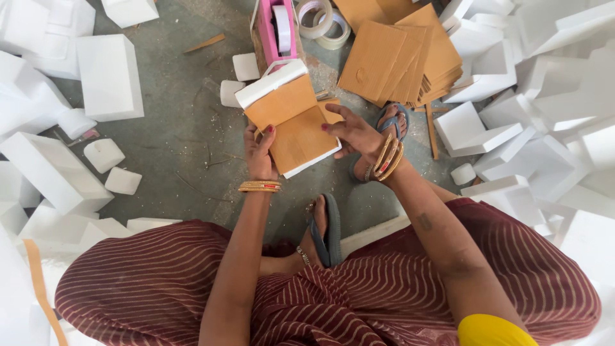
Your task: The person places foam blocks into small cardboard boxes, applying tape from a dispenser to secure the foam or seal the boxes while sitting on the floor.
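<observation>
White foam blocks (109, 77) lie on the concrete floor (179, 128) to the left of the cardboard-wrapped foam block (291, 122). The left hand (259, 154) grips that block's lower left edge, fingers curled around it. The block sits tilted between both hands, above a blue sandal (327, 230). The right hand (359, 134) rests on its right side, fingers spread over the brown cardboard. Further right of the block lies a stack of cardboard sheets (397, 57); behind it stands a pink tape dispenser (278, 29).
</observation>
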